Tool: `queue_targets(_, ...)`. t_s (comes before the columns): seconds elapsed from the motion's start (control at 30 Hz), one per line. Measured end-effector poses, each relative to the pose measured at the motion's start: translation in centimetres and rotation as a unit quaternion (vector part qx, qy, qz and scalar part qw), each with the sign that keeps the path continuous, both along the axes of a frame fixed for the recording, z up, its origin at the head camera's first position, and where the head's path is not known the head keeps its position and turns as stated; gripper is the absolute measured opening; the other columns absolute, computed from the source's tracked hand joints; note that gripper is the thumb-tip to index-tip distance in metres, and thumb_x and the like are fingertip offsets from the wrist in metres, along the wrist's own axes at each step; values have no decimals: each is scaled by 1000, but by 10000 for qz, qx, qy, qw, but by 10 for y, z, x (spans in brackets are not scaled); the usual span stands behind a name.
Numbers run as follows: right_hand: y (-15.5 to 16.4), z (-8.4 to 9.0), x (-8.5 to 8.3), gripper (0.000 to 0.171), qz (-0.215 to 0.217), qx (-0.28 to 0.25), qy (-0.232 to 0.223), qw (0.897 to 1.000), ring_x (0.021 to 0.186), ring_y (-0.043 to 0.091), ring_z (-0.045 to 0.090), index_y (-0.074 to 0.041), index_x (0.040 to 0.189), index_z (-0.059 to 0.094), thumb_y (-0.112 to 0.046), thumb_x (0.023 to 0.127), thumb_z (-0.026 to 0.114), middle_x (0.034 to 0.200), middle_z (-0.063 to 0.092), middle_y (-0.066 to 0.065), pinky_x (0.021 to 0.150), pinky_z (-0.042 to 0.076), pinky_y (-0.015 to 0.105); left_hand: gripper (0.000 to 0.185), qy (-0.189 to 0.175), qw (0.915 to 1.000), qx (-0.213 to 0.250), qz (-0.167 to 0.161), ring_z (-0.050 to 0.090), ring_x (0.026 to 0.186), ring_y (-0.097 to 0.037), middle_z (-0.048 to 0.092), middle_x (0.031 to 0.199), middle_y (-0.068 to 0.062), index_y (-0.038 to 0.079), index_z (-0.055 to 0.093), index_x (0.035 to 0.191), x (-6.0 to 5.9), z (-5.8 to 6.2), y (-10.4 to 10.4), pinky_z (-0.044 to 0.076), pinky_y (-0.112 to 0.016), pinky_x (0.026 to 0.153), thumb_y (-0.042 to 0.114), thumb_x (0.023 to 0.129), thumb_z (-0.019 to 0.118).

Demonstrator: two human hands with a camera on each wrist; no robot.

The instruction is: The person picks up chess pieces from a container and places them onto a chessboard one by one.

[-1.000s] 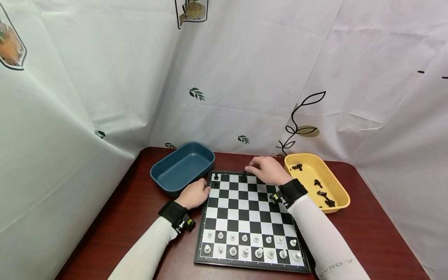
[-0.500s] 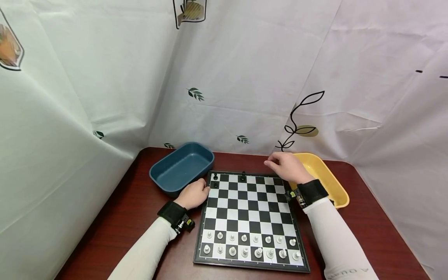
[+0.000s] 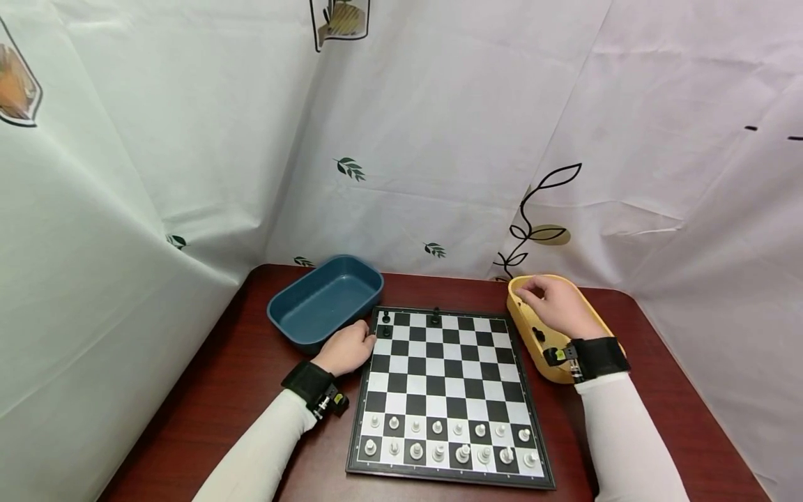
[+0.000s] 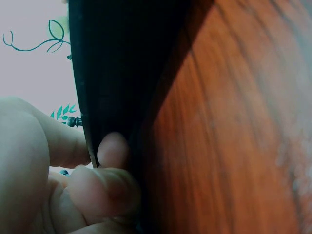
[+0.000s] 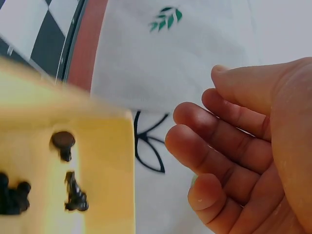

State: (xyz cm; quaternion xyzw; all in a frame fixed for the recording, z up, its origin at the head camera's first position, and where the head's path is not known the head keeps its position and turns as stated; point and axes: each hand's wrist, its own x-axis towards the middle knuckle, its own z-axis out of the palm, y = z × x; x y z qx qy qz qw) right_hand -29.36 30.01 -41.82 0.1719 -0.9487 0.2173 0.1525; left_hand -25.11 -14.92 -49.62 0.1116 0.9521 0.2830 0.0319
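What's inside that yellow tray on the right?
The yellow tray holds small black chess pieces: a few show in the right wrist view. The right hand hovers over the tray with loosely curled, empty fingers, and with its wristband hides much of the tray's inside.

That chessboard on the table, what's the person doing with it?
A person is working at a chessboard. The left hand holds the board's left edge. The right hand, holding nothing, hovers over a yellow tray that has black pieces lying in it. Three black pieces stand at the far end of the board, and the white pieces fill the two near rows. A blue tray sits at the left.
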Motion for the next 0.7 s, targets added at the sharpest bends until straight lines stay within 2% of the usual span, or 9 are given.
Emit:
queue_targets(0.13, 13, 0, 6, 24, -247, -151, -134, 9995, 74, 20, 60, -10, 108, 80, -32, 110, 73, 94, 76, 5, 68, 48, 41, 21, -19, 10000, 32, 10, 54, 66, -20, 55, 78, -4, 12, 61, 98, 0, 0, 0, 45, -38, 66, 24, 115, 59)
queue_targets(0.27, 23, -1, 10, 24, -448, -168, -328, 9983, 63, 19, 59, -12, 109, 79, -35, 111, 73, 87, 74, 2, 63, 48, 41, 20, -28, 10000, 39, 19, 55, 64, -19, 56, 77, -4, 12, 61, 98, 0, 0, 0, 46, -38, 64, 24, 114, 59)
queue_targets(0.4, 31, -2, 10, 26, -560, -101, -434, 9974, 56, 16, 58, -11, 111, 79, -36, 112, 71, 81, 70, 0, 64, 48, 41, 21, -40, 10000, 20, 72, 54, 63, -19, 55, 77, -4, 12, 61, 97, 1, 1, 0, 45, -38, 63, 24, 114, 59)
queue_targets(0.6, 38, -5, 8, 25, -693, 69, -408, 9967, 61, 14, 60, -7, 112, 79, -31, 110, 72, 83, 73, 1, 68, 47, 42, 21, 18, 10000, 27, 76, 54, 65, -20, 55, 77, -4, 12, 61, 97, -1, -1, -1, 44, -38, 64, 24, 114, 58)
queue_targets(0.7, 42, -7, 8, 27, -776, 252, -465, 9956, 66, 18, 64, -3, 115, 79, -29, 109, 73, 87, 75, 5, 70, 50, 46, 21, 19, 10000, 53, 51, 54, 64, -20, 55, 77, -4, 12, 60, 97, -2, -3, -1, 44, -37, 63, 25, 113, 58)
